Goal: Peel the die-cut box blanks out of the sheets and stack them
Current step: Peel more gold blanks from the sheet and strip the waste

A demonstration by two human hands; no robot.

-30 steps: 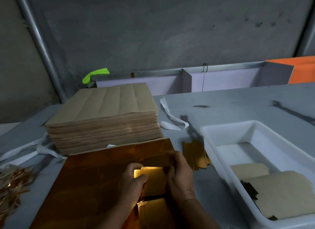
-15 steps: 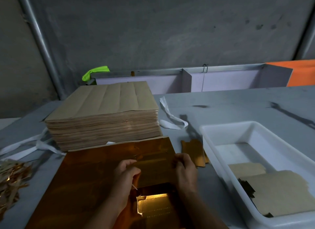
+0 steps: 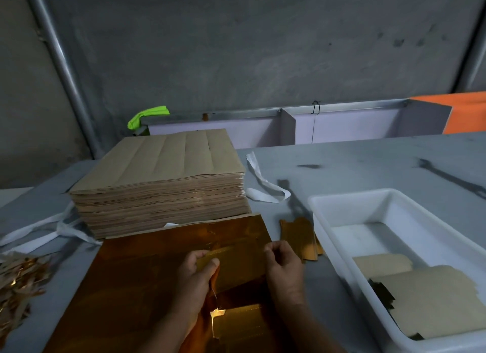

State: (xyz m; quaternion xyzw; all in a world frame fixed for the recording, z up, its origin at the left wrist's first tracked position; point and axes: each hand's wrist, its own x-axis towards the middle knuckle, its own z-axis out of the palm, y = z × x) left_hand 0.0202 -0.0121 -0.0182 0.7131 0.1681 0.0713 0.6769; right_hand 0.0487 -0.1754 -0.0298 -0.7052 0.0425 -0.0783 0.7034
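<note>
A gold-foil die-cut sheet point(image 3: 136, 279) lies flat on the table in front of me. My left hand point(image 3: 196, 279) and my right hand point(image 3: 284, 263) pinch the two ends of one gold box blank point(image 3: 238, 266) and hold it just above the sheet. Below my hands a bright gold cut-out opening point(image 3: 236, 323) shows in the sheet. A small pile of gold blanks point(image 3: 299, 237) rests right of the sheet. A tall stack of brown sheets point(image 3: 163, 184) stands behind it.
A white plastic tray point(image 3: 349, 200) on the right holds brown-backed blanks point(image 3: 431, 300). Gold scrap strips point(image 3: 18, 281) are heaped at the left edge. White straps point(image 3: 263, 187) lie beside the stack. A grey wall and a low shelf close the back.
Both hands have moved up the sheet, away from me, lifting the blank free. The opening it left in the sheet has come into view below them.
</note>
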